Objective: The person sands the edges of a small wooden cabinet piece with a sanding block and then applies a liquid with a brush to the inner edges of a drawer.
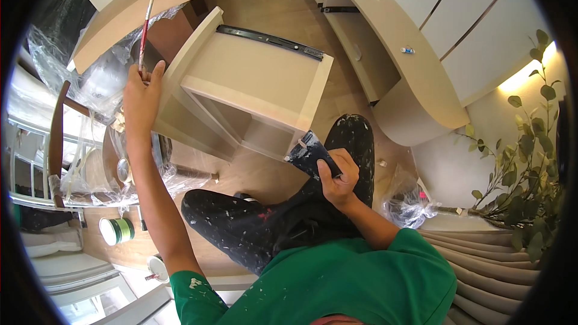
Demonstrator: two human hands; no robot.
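Observation:
My left hand (144, 87) is raised at the left of the drawer and closed around a thin paintbrush (144, 33) with a partly red handle, pointing away from me. In my right hand (339, 179), gripped between thumb and fingers, is a dark putty knife (308, 155) with pale filler smeared on its blade. The blade lies by the near right corner of a beige drawer (256, 75), and I cannot tell whether it touches. The drawer rests tilted before my knees, with a black slide rail (271, 42) along its upper side.
A curved beige cabinet (391, 24) runs along the right, bearing a small blue-and-white tube (407, 50). Plastic-wrapped furniture (96, 84) crowds the left, below a beige board (150, 3). A green-and-white paint tub (117, 230) stands on the floor. Leafy branches (524, 162) reach in at right.

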